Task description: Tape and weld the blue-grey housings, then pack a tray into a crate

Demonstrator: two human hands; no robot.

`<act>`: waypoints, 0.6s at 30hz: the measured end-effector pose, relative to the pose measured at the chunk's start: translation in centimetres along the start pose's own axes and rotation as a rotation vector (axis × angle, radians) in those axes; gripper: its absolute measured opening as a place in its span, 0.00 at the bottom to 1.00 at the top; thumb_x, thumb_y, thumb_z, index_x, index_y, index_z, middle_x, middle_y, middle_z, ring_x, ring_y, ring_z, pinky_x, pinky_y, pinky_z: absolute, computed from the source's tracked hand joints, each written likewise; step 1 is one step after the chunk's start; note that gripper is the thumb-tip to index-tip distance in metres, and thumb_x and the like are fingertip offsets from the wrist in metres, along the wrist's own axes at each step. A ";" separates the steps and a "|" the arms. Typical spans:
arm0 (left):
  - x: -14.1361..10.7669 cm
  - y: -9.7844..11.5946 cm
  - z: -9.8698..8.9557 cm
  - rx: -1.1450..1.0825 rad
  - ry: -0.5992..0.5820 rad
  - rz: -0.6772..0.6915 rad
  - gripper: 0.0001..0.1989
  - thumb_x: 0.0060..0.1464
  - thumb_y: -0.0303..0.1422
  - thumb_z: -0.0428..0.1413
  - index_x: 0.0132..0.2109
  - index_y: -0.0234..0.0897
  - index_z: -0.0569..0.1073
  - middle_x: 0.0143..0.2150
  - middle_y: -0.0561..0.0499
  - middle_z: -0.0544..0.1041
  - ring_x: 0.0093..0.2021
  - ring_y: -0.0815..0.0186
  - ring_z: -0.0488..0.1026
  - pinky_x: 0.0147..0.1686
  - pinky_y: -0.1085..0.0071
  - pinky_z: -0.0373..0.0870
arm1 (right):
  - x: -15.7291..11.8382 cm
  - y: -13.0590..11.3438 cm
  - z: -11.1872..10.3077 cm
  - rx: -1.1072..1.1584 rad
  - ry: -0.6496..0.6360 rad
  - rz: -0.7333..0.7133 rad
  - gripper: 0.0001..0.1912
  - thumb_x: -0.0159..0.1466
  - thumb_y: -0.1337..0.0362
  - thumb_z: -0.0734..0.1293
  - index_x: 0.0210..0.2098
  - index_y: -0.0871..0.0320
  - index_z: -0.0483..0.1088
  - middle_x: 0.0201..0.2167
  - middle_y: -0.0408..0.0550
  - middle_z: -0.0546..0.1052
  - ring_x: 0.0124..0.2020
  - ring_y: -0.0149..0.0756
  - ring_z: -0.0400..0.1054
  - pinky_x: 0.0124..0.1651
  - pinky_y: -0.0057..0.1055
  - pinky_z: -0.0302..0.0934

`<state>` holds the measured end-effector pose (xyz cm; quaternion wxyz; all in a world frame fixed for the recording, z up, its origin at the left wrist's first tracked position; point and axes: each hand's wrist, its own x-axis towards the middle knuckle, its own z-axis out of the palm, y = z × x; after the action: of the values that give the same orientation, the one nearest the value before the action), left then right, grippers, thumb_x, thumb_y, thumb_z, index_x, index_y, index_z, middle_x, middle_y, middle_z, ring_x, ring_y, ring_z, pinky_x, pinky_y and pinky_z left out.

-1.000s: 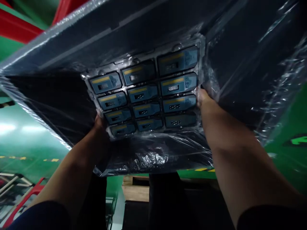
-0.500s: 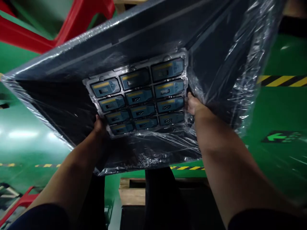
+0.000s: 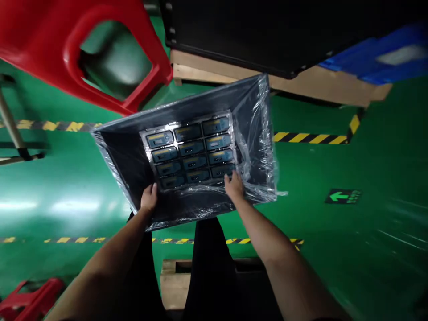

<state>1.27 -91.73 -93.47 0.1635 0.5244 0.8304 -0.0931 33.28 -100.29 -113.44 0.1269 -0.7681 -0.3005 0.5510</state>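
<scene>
Left hand point(image 3: 149, 197) and right hand point(image 3: 233, 186) each grip the near edge of a plastic-wrapped dark box point(image 3: 127, 154) — a tray of blue parts point(image 3: 191, 152) lies between them, just beyond the fingers.

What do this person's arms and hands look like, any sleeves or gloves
Both hands are bare: no gloves on the left hand or the right hand, and no watch or rings show. The forearms are uncovered all the way to the bottom edge of the picture, so no sleeve shows on either arm.
</scene>
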 end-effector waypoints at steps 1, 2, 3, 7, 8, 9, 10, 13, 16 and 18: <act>-2.2 -0.4 -0.8 0.051 0.000 0.080 0.26 0.66 0.47 0.47 0.53 0.30 0.77 0.59 0.33 0.78 0.66 0.47 0.70 0.70 0.51 0.61 | -2.7 -0.1 0.5 0.003 0.001 -0.041 0.32 0.75 0.58 0.57 0.72 0.70 0.57 0.71 0.64 0.62 0.71 0.52 0.57 0.72 0.42 0.50; -4.4 -1.0 -1.7 0.092 0.010 0.160 0.26 0.65 0.47 0.47 0.54 0.30 0.77 0.59 0.32 0.77 0.66 0.48 0.70 0.71 0.52 0.60 | -5.5 -0.2 1.0 0.003 0.010 -0.067 0.31 0.74 0.60 0.58 0.72 0.69 0.58 0.71 0.63 0.62 0.71 0.52 0.57 0.73 0.44 0.49; -6.7 -2.0 -2.7 0.109 0.036 0.223 0.27 0.64 0.47 0.48 0.54 0.29 0.76 0.60 0.32 0.76 0.66 0.49 0.70 0.72 0.53 0.60 | -8.3 -0.1 1.4 -0.008 -0.002 -0.095 0.30 0.73 0.61 0.58 0.71 0.69 0.59 0.71 0.62 0.62 0.72 0.52 0.56 0.74 0.45 0.48; -15.2 -7.6 -7.4 0.135 0.067 0.282 0.31 0.63 0.51 0.46 0.58 0.29 0.75 0.63 0.33 0.72 0.68 0.50 0.68 0.72 0.56 0.60 | -19.2 0.2 2.6 -0.063 -0.095 -0.169 0.29 0.73 0.63 0.56 0.71 0.67 0.62 0.70 0.60 0.65 0.71 0.46 0.59 0.74 0.38 0.51; -16.7 -9.2 -8.7 0.163 0.065 0.249 0.32 0.63 0.51 0.46 0.58 0.30 0.75 0.64 0.33 0.72 0.68 0.50 0.67 0.72 0.56 0.60 | -21.9 0.3 2.8 -0.091 -0.134 -0.182 0.29 0.73 0.64 0.56 0.70 0.66 0.63 0.70 0.59 0.66 0.71 0.45 0.59 0.74 0.37 0.51; -17.8 -10.5 -10.3 0.204 0.051 0.206 0.32 0.63 0.50 0.46 0.59 0.29 0.75 0.64 0.33 0.71 0.68 0.49 0.67 0.72 0.57 0.61 | -24.5 0.3 2.9 -0.119 -0.172 -0.201 0.28 0.72 0.64 0.57 0.70 0.65 0.64 0.70 0.58 0.66 0.71 0.44 0.60 0.74 0.36 0.52; -18.6 -11.6 -12.1 0.254 0.023 0.156 0.33 0.62 0.49 0.46 0.59 0.26 0.75 0.65 0.32 0.71 0.69 0.47 0.66 0.72 0.56 0.61 | -27.1 0.1 3.0 -0.145 -0.201 -0.221 0.28 0.72 0.65 0.57 0.69 0.63 0.65 0.70 0.57 0.66 0.70 0.44 0.61 0.73 0.35 0.52; -18.6 -13.0 -19.4 0.365 -0.106 -0.024 0.32 0.63 0.46 0.46 0.58 0.21 0.75 0.63 0.27 0.74 0.68 0.44 0.68 0.69 0.55 0.63 | -34.8 -1.3 2.5 -0.185 -0.271 -0.152 0.27 0.70 0.68 0.59 0.67 0.62 0.68 0.68 0.56 0.67 0.69 0.44 0.62 0.72 0.34 0.54; -17.1 -13.0 -28.9 0.353 -0.213 -0.051 0.30 0.66 0.45 0.44 0.58 0.24 0.76 0.61 0.30 0.77 0.64 0.48 0.74 0.65 0.60 0.67 | -41.5 -4.5 1.2 -0.126 -0.287 -0.010 0.26 0.68 0.67 0.61 0.64 0.65 0.70 0.64 0.63 0.71 0.65 0.47 0.68 0.68 0.37 0.60; -16.5 -13.5 -35.2 0.335 -0.193 0.016 0.29 0.65 0.46 0.45 0.57 0.27 0.76 0.59 0.32 0.79 0.61 0.50 0.77 0.61 0.62 0.71 | -44.8 -7.7 0.3 -0.082 -0.282 0.008 0.24 0.68 0.66 0.63 0.61 0.67 0.72 0.60 0.65 0.74 0.62 0.49 0.71 0.65 0.39 0.63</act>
<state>-10.47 -100.01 -54.90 0.1532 0.5398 0.7795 -0.2786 21.07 -121.24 -75.01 0.0498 -0.6889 -0.3347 0.6410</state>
